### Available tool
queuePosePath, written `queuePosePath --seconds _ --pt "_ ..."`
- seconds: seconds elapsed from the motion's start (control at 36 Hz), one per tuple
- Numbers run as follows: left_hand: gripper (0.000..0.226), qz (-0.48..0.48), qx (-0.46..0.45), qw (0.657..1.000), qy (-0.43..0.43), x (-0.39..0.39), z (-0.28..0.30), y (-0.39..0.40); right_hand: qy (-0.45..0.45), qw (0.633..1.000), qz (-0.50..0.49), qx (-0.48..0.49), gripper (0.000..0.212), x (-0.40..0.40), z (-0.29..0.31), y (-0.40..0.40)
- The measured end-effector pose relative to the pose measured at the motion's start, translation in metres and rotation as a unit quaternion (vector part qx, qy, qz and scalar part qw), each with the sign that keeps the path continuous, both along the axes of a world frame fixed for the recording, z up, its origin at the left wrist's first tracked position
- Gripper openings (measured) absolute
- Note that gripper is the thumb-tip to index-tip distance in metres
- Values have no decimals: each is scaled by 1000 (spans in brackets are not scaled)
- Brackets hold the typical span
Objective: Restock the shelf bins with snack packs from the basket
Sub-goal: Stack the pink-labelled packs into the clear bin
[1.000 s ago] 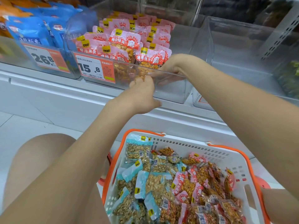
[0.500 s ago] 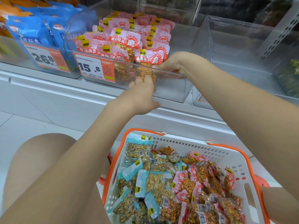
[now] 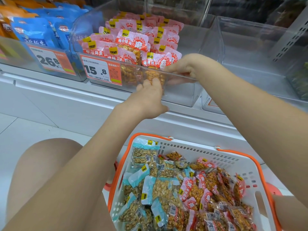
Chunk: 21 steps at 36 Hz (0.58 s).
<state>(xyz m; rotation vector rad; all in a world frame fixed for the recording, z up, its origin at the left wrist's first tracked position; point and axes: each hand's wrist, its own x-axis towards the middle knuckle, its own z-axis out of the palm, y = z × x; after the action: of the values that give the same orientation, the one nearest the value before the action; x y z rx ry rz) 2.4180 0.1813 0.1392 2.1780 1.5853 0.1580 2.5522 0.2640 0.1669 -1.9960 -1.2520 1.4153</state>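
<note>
the white basket with orange rim is kept low and close, so its pink and blue peanut packs are easy to reach. the left hand is pressed on the clear bin, fingers curled on its front. the right hand is hooked over the rim, by a pink pack; whether it is pinched cannot be told. "15.8" is read on the price tag, "26.8" on the next tag.

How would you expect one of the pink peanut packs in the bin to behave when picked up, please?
Pink packs look like thin, glossy film, so probably slippery and crinkly. Loose peanuts fill them, so likely floppy yet light. Standing ones lean on neighbours in the bin, so may topple.
</note>
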Motion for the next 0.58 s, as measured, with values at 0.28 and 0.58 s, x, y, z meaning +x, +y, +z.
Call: queuePosePath --seconds 0.28,0.58 --pt "60 -1 -4 1000 6 1 1 -1 -48 984 -19 170 29 -1 3 -6" --pt "66 9 -10 1000 11 6 2 -2 -57 982 -6 178 30 -7 2 -2"
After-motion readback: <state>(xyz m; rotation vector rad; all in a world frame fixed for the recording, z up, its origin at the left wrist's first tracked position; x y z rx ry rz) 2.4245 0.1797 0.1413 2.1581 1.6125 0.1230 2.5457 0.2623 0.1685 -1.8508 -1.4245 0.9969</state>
